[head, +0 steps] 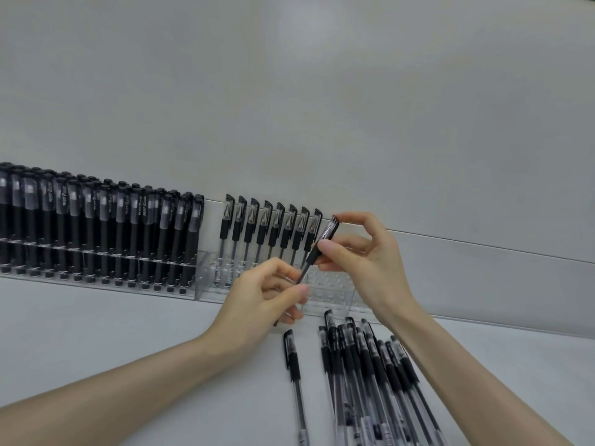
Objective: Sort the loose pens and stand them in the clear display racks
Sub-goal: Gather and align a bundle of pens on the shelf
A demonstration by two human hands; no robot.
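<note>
Head view: I see one pen (326,234), held at both ends, slanted in front of the half-filled clear rack (335,294).
Left grip (257,294): curled round the lower barrel to steer the tip; its fingers hide the tip, so it may not be seated yet.
Right grip (363,252): pinching the capped end, tilting it toward the next free hole, I judge.
Standing pens (270,226): one row, caps up; the held pen belongs beside the last.
Loose pens (370,375): heaped on the counter (128,317) near the rack, within easy reach.

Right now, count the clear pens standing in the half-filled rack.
8 clear pens, side by side in the rack's back row, ending beside the right hand; others may hide behind it.
</note>
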